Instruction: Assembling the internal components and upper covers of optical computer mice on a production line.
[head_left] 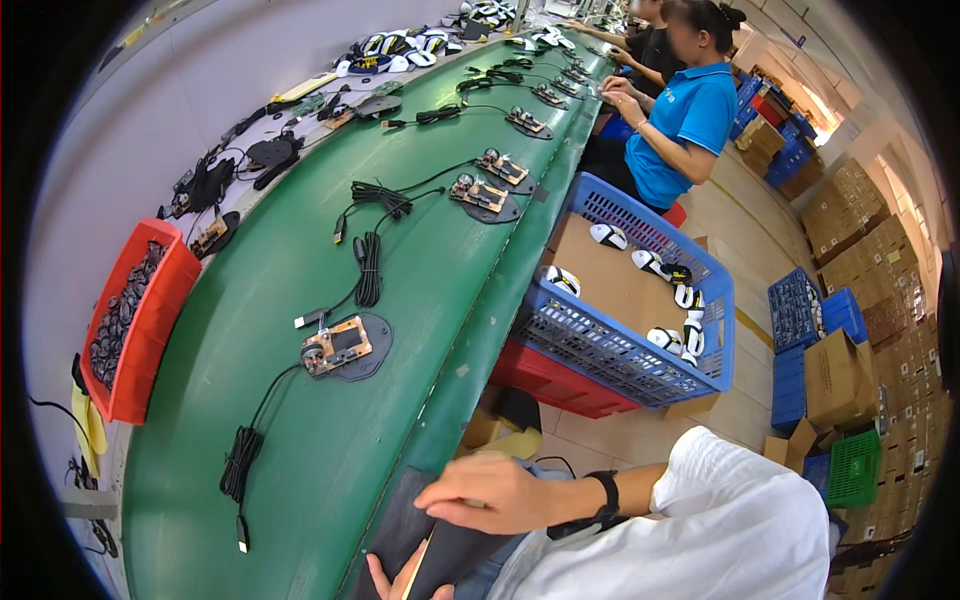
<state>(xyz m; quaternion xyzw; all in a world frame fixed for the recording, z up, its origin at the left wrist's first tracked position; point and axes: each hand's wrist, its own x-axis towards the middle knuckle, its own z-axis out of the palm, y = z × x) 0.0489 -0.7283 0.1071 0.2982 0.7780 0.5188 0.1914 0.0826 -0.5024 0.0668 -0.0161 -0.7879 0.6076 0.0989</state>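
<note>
My right hand, with a black wristband, comes in from the right above the belt's near edge. Its fingers are bent together over a dark grey sheet-like piece; anything between them is hidden. Lower down, my left hand shows only some fingers, curled about the dark piece beside a thin pale-yellow edge. What it grips cannot be made out. Nearest on the green conveyor belt lies an opened computer mouse, its circuit board on a black base, with a bundled cable.
More mouse bases and cables line the belt. A red bin of small dark parts stands left. The blue crate at right holds white-and-black mouse shells. Beyond it sits a co-worker in a blue shirt. Cartons stand far right.
</note>
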